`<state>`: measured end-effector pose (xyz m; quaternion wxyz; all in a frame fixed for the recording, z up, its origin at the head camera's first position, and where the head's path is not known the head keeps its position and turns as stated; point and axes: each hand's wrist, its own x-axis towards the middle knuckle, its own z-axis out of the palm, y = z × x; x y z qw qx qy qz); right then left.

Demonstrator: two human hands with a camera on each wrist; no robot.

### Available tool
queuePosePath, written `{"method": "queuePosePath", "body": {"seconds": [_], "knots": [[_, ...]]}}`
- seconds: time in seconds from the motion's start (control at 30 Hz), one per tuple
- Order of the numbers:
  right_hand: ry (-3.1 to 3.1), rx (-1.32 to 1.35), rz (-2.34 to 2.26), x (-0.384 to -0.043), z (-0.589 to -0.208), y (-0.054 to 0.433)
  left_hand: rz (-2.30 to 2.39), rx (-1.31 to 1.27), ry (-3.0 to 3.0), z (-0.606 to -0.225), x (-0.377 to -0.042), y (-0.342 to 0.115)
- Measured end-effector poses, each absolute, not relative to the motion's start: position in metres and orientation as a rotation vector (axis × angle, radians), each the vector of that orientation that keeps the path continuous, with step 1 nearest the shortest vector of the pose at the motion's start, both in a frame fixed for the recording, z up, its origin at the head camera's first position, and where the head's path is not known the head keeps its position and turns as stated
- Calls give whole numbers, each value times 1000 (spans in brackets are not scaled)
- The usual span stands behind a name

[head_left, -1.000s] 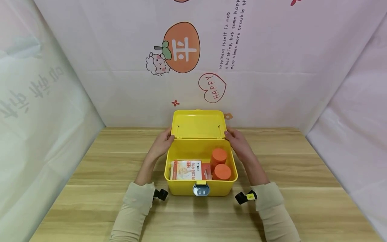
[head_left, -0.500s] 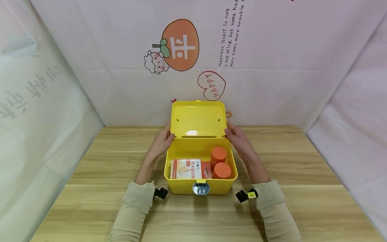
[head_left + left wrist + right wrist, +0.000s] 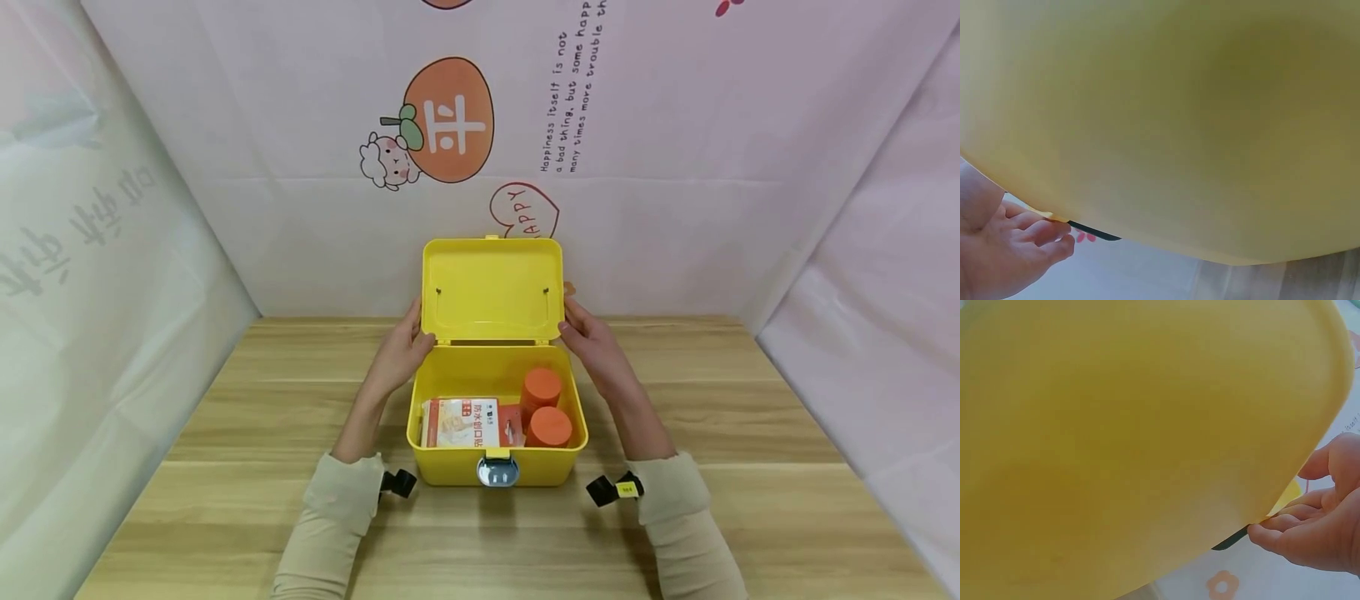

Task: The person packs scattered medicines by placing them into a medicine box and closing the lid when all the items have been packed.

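A yellow storage box (image 3: 450, 467) stands on the table with its hinged lid (image 3: 492, 287) raised toward the back wall. My left hand (image 3: 401, 354) holds the lid's lower left corner, thumb in front and fingers behind. At the opposite corner, my right hand (image 3: 596, 350) grips the lid the same way. In the left wrist view the fingers (image 3: 1047, 234) curl beside the box's yellow side; the right wrist view shows the other fingers (image 3: 1285, 528) at its edge. Inside lie a white adhesive bandage box (image 3: 460, 422) and two orange-capped containers (image 3: 549, 427).
A grey-blue latch (image 3: 498, 472) hangs at the front of the yellow box. The wood-grain table (image 3: 262, 500) reaches back to a printed cloth wall (image 3: 660, 233), close behind the lid. Cloth sides stand left and right.
The lid has swung up from leaning far back to more upright, its top edge now higher in the head view. Both hands stay at its corners; the box and its contents stay put.
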<state>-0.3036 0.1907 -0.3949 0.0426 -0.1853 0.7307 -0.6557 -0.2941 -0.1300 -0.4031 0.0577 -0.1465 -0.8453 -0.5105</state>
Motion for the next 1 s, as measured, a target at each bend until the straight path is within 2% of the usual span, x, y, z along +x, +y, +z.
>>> {"method": "queuePosePath", "body": {"seconds": [0.37, 0.6, 1.0], "knots": [[2217, -537, -2065, -298, -386, 192, -1602, -465, -2545, -390, -285, -130], [2209, -541, -2113, -295, -381, 194, -1428, -415, -2605, -382, -280, -132], [2357, -439, -2029, -284, -368, 197, -1536, -497, -2533, -373, -270, -134]]}}
